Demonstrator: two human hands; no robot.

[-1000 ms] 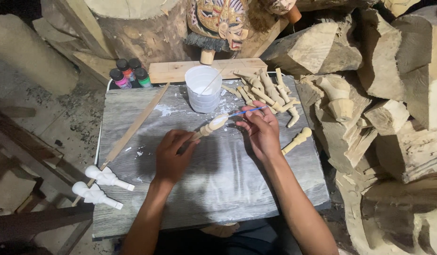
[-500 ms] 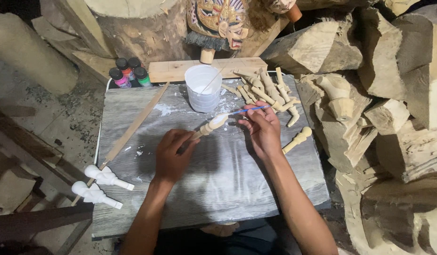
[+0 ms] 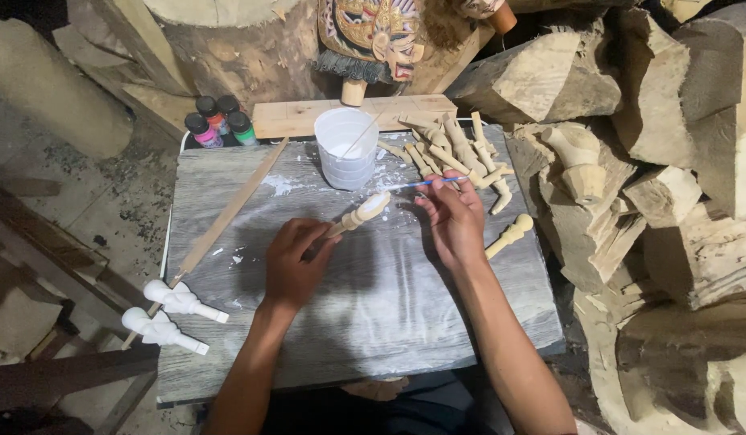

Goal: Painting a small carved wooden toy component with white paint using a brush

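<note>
My left hand (image 3: 294, 263) grips the thin end of a small carved wooden piece (image 3: 362, 213), whose rounded head is partly coated in white and points up and right. My right hand (image 3: 455, 219) holds a thin blue-handled brush (image 3: 421, 184), its tip reaching left toward the head of the carved piece. Both hands hover over the grey wood-grain board (image 3: 373, 306). A white plastic cup (image 3: 346, 147) of white paint stands just behind the piece, with a thin stick leaning in it.
Several unpainted carved pieces (image 3: 457, 153) lie at the board's back right; one more (image 3: 511, 235) lies right of my right hand. Two white-painted pieces (image 3: 173, 312) rest at the left edge beside a long wooden slat (image 3: 228, 216). Small paint bottles (image 3: 217, 121), a painted mask (image 3: 373, 32) and rough wood blocks (image 3: 687, 161) surround the board.
My right hand has shifted slightly with the brush near the head of the carved piece. My left hand keeps the piece in about the same place.
</note>
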